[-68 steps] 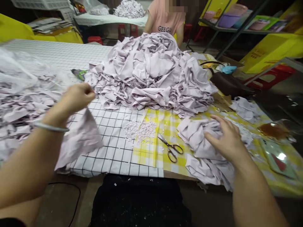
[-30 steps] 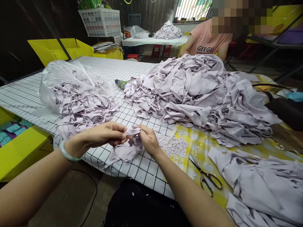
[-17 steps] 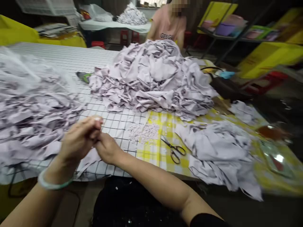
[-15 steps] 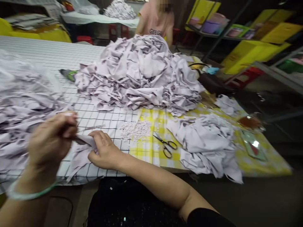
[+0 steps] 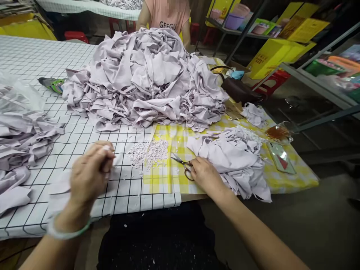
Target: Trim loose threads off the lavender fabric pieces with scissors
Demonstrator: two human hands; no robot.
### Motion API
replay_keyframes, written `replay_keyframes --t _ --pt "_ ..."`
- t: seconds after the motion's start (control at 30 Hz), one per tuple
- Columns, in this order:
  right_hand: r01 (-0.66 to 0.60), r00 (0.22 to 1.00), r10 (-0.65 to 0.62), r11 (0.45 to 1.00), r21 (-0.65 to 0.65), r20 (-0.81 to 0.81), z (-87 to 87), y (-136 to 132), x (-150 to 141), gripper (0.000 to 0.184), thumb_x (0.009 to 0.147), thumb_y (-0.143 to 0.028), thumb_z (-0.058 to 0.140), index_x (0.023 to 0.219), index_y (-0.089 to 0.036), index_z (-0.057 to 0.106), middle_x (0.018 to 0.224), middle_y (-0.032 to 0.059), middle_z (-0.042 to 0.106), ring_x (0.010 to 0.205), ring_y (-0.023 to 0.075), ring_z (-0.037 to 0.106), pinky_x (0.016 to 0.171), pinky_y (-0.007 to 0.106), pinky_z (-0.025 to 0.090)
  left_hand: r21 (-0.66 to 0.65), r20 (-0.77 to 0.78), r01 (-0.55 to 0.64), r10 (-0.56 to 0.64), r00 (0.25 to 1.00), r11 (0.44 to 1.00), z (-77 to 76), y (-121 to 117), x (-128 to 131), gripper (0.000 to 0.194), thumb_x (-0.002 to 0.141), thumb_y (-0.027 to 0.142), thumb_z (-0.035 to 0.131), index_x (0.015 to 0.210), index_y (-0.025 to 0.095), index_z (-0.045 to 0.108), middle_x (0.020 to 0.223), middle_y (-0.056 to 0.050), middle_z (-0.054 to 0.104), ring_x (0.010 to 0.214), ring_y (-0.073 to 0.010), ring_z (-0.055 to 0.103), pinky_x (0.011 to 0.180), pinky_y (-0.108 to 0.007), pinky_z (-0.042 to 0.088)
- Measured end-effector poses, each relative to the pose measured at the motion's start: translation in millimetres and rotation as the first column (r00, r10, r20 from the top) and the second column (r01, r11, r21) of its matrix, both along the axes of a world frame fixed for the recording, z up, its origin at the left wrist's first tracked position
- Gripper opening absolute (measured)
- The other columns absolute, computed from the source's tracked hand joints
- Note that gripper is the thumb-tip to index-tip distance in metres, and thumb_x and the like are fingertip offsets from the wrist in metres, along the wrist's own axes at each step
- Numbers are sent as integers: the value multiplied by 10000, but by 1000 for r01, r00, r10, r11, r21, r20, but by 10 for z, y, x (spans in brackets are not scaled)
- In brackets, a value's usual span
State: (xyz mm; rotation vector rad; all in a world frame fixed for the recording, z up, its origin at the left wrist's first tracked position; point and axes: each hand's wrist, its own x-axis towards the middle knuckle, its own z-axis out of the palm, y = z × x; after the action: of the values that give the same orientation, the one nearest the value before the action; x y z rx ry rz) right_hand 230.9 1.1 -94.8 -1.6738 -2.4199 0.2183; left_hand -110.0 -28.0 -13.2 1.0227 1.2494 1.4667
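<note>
My left hand (image 5: 88,174) is closed above the white checked cloth, slightly blurred. A small pale bit shows at its fingertips, too small to name. Beside and partly behind that wrist lies a pale lilac fabric piece (image 5: 59,188). At the right, my right hand (image 5: 204,173) has its fingers curled over the handles of the scissors (image 5: 184,164). The scissors lie on the yellow checked cloth (image 5: 160,183), blades pointing left. A scatter of tiny fabric snippets (image 5: 150,153) spreads between my hands. Close by my right hand is a heap of lilac fabric pieces (image 5: 233,153).
A large fabric pile (image 5: 146,75) rises at mid-table, with another pile (image 5: 25,138) at left. A glass of brown drink (image 5: 278,132) and a phone (image 5: 281,157) are at right. Across the table is a person in a pink shirt (image 5: 167,15). Shelves (image 5: 315,86) stand at right.
My right hand has let go of the fabric piece and moved right onto the scissors. My left hand stays closed, away from the left pile. The view has shifted right.
</note>
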Motion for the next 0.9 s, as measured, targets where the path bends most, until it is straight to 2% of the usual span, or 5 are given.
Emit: replay_keyframes --t 0.2,0.63,0.73,0.8,0.9 --pt "21 996 -19 1000 -22 83 47 76 12 186 786 -17 560 792 -182 644 863 104 686 866 261 629 769 349 488 -95 44 120 -117 992 988 -419 39 463 226 953 234 529 765 155 627 945 -29 502 517 -33 355 419 -222 275" --pt "87 988 -75 992 -87 137 152 123 184 191 751 -26 547 746 -192 640 827 84 713 816 243 678 672 308 454 -165 -11 252 -257 966 954 -566 -71 500 305 988 325 483 769 147 599 997 -39 505 540 -48 354 476 -238 310" --pt "204 978 -207 974 -96 -15 205 41 293 103 764 -118 572 767 -211 617 788 54 705 731 214 661 646 303 453 -166 -31 272 -281 959 948 -592 -84 503 310 987 342 482 775 151 603 998 -42 516 544 -54 359 487 -236 333" --pt "268 893 -331 935 -231 -305 210 -32 266 36 781 -241 613 810 -222 602 738 25 680 640 182 620 609 295 457 -153 -32 288 -296 955 945 -605 -84 536 311 986 346 483 776 153 607 989 -41 520 552 -60 366 494 -237 346" --pt "69 567 -475 841 -536 -673 190 -131 5 273 791 -420 643 967 -213 614 747 20 655 607 167 590 580 300 489 -116 -12 311 -314 949 943 -605 -72 615 317 994 349 480 778 155 606 979 -37 514 561 -64 373 495 -240 341"
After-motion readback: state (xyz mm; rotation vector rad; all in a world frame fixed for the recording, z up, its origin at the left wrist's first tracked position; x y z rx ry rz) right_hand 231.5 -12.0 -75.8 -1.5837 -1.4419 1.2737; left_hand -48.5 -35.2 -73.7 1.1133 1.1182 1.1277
